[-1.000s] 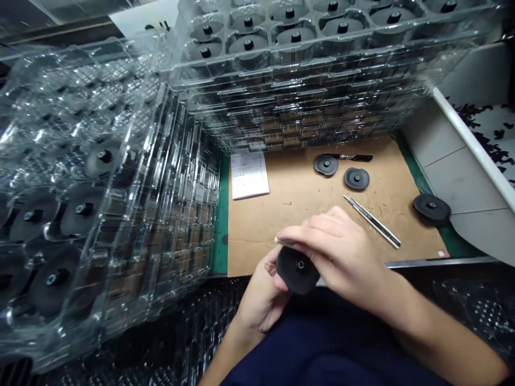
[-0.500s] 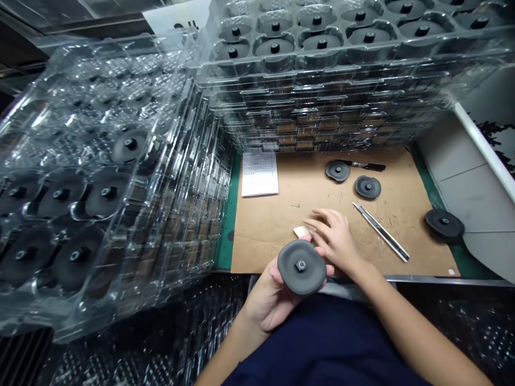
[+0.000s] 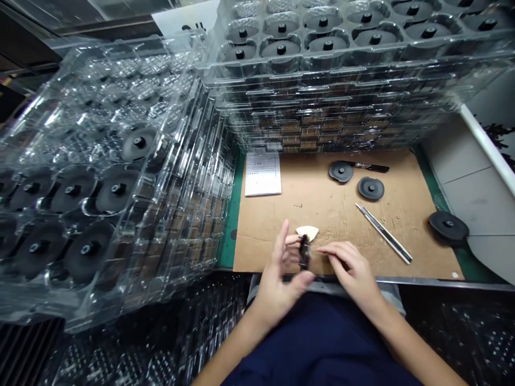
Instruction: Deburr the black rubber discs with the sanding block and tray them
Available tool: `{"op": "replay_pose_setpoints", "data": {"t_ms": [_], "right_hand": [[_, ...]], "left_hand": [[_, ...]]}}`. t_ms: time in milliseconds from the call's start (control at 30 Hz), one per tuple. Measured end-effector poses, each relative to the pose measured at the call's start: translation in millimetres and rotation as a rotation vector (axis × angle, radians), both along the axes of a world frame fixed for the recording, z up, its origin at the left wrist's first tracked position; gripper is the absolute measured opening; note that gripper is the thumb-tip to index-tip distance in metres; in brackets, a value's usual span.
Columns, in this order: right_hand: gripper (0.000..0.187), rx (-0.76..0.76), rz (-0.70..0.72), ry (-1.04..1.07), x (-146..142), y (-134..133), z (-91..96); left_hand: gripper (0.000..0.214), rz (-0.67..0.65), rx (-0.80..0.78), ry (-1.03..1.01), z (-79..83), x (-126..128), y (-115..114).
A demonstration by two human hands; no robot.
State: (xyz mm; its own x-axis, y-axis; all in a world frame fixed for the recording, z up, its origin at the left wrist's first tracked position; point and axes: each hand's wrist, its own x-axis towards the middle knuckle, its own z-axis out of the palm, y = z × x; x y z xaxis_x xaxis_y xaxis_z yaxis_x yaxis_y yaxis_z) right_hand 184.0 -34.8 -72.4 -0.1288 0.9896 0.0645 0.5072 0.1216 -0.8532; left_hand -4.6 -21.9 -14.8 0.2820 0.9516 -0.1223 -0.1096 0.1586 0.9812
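Just above the cardboard's front edge, my left hand [image 3: 277, 284] holds a black disc with a central stub [image 3: 304, 253]. The disc is turned edge-on and blurred by motion, between my fingers and thumb. To its right, my right hand [image 3: 354, 268] has its index finger stretched toward the disc and its thumb apart, with nothing visible in it. A cream, pointed-oval piece [image 3: 307, 231] lies on the cardboard just behind the disc. Two similar black discs, one nearer [image 3: 370, 188] and one farther [image 3: 341, 171], lie on the cardboard to the right.
A utility knife [image 3: 384, 234] lies right on the cardboard [image 3: 273, 225]. A dark pen-like tool [image 3: 368, 166] and a printed sheet [image 3: 263, 174] lie farther back. Another black disc [image 3: 448, 227] sits at the right edge. Stacked clear trays stand left [image 3: 193, 177] and behind [image 3: 306, 102].
My left hand has turned the disc from face-up to edge-on. The right hand has moved slightly right and down, its fingers less spread. The cream piece shows more fully.
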Motion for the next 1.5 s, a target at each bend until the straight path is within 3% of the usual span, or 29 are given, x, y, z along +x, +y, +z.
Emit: {"op": "replay_pose_setpoints", "data": {"t_ms": [67,133,233,467,567,633,700,767,833,900,967,1067,1100,1200,1267,1333,1500], "right_hand": [[0.024,0.004,-0.015,0.006,-3,-1,2.9],[0.028,0.011,-0.038,0.014,-4,-3,8.2],[0.037,0.031,-0.042,0.025,-1,-3,18.7],[0.038,0.186,0.139,0.029,9,1,47.9],[0.036,0.157,0.172,0.063,12,4,56.5],[0.034,0.17,0.222,0.038,11,5,58.9],[0.025,0.193,0.22,0.025,7,7,59.7],[0.016,0.205,0.126,0.066,1,10,60.8],[0.023,0.23,0.086,0.084,-2,17,64.8],[0.027,0.307,0.131,0.004,2,32,74.5],[0.025,0.427,0.129,-0.18,18,58,92.1],[0.021,0.592,-0.11,-0.642,66,116,129.9],[0.025,0.596,-0.23,-0.861,87,137,142.8],[0.04,0.566,-0.477,-1.028,154,195,170.3],[0.051,0.494,-0.544,-1.151,194,218,175.2],[0.045,0.442,-0.529,-1.216,225,228,171.4],[0.031,0.418,-0.494,-1.267,254,228,156.9]], "left_hand": [[0.087,0.019,0.39,0.37,-8.1,0,-1],[0.1,0.0,0.587,0.513,-13.9,-1,-1],[0.108,0.002,0.651,0.506,-15.6,-1,-1],[0.11,0.054,0.603,0.492,-6.5,-1,-3],[0.109,0.046,0.517,0.436,-1.4,-1,-3],[0.099,0.005,0.361,0.365,1.6,-1,-2],[0.071,-0.048,0.126,0.255,3.1,-1,-1],[0.038,-0.067,-0.126,0.111,3.0,-1,1],[0.03,-0.008,-0.296,-0.03,2.1,-2,6],[0.034,0.12,-0.341,-0.107,1.3,-5,12],[0.034,0.284,-0.323,-0.111,-1.0,-14,20],[0.032,0.473,-0.323,-0.075,-13.0,-35,33],[0.033,0.499,-0.352,-0.083,-19.6,-41,37],[0.036,0.513,-0.479,-0.125,-41.2,-55,44],[0.036,0.502,-0.515,-0.126,-51.1,-59,44],[0.033,0.457,-0.518,-0.119,-55.2,-60,42],[0.033,0.394,-0.495,-0.097,-56.5,-57,39]]}}
